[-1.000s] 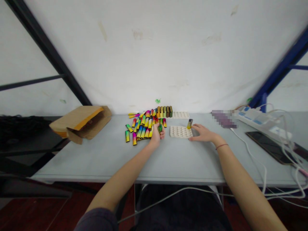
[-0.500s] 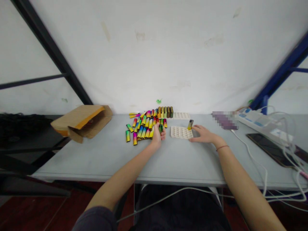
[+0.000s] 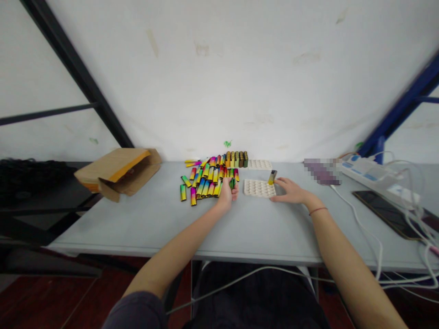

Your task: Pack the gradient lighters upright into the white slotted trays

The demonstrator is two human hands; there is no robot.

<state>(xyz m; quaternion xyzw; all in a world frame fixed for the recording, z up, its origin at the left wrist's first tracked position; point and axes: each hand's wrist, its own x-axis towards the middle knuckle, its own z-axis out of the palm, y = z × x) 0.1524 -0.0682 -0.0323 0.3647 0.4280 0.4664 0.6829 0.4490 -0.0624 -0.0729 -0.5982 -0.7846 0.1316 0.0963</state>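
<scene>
My left hand is closed around a green shiny lighter-like case, at the right edge of a loose pile of the same cases in rainbow metallic colours. My right hand lies at the right end of a white tray with rows of round hollows. Its thumb and fingers are spread apart, touching the tray's edge. One grey-and-gold case stands upright, slightly tilted, in the tray's far right corner, close to my right fingertips. Whether those fingers touch it I cannot tell.
Behind, several cases stand upright in rows beside a second white tray near the wall. A torn cardboard package lies at left. On the right are a phone, a blurred-out purple device, a power strip and white cables.
My left hand with the green case has shifted slightly right, toward the tray. My right hand, the tray and the upright case stay put; the whole view moves a little.
</scene>
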